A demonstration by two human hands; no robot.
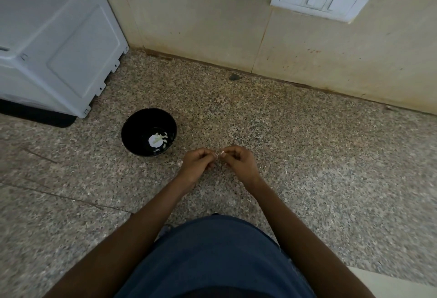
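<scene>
Head view: looks like the peeling step to me. The left hand point(197, 163) and right hand point(236, 161), fingers curled, pinch a tiny pale piece point(218, 154) between them. It's too small to identify. They hover over the speckled surface point(307, 156), just right of the black bowl point(132, 122). Next I'd guess it gets stripped clean, then dropped into that bowl with the white bits point(157, 140).

I record a speckled stone counter point(307, 156). Directly on it: a black bowl point(133, 130), centre-left; a white appliance point(59, 37) on a dark mat point(47, 118), rear left; a small dark chip point(234, 76) near the wall.
</scene>
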